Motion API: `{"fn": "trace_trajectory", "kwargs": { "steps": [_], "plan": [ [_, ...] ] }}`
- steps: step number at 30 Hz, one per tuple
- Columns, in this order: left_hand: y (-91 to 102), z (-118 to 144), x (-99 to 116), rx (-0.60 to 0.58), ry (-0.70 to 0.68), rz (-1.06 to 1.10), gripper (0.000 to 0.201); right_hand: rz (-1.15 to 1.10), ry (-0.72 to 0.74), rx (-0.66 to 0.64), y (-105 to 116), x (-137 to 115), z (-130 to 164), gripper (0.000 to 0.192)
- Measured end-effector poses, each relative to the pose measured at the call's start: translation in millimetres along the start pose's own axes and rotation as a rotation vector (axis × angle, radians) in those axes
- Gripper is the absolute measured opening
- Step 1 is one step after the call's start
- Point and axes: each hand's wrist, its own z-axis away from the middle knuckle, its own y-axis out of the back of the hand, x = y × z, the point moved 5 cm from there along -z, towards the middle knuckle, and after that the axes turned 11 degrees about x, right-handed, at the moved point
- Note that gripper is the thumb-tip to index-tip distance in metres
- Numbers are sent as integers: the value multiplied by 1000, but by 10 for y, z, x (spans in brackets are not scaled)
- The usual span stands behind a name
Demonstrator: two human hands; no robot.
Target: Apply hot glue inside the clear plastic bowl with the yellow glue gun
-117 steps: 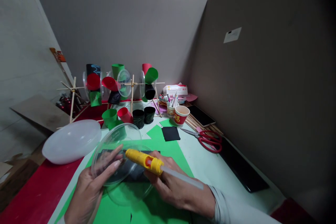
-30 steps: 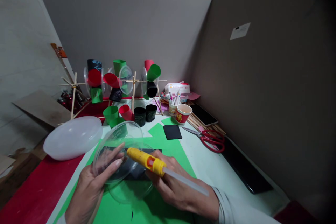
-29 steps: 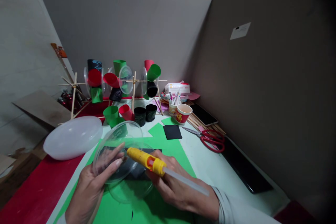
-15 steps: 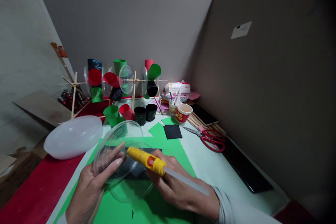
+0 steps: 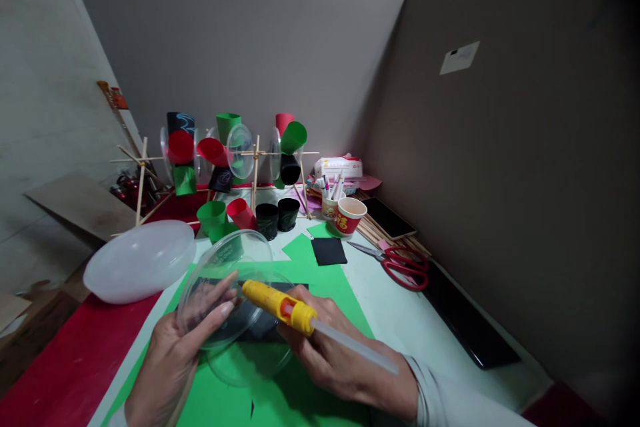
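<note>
My left hand (image 5: pixel 187 340) grips a clear round plastic lid (image 5: pixel 257 240) by its lower left side, tilted up above the sheets, with fingers behind and thumb in front. In my right hand (image 5: pixel 330 340) is a yellow hot glue gun (image 5: pixel 275 303), its nozzle pointing left at the lid's middle, close to my left fingertips. A translucent glue stick (image 5: pixel 357 347) sticks out of its back end. Below lies another clear round lid (image 5: pixel 250 373), partly covered by my hands, over a dark sheet (image 5: pixel 300 288) on green paper (image 5: pixel 320 407).
At the back stands a stick frame (image 5: pixel 256 177) carrying lids and coloured paper cups. Several loose paper cups (image 5: pixel 267 219) stand before it. Left is a white balloon (image 5: pixel 140 260); right are red-handled scissors (image 5: pixel 405 267), a red paper cup (image 5: pixel 350 217), black squares (image 5: pixel 329 251) and a phone (image 5: pixel 390 217).
</note>
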Motion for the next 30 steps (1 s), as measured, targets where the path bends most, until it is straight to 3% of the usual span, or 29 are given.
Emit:
{"fn": "trace_trajectory", "kwargs": {
  "steps": [12,30],
  "plan": [
    [-56,43,27,-16,26,18,32,5,-38,16,28,-22,4,14],
    [-39,34,16,-23,2,17,40,-21,-67,-19,2,-3,11,12]
  ]
}}
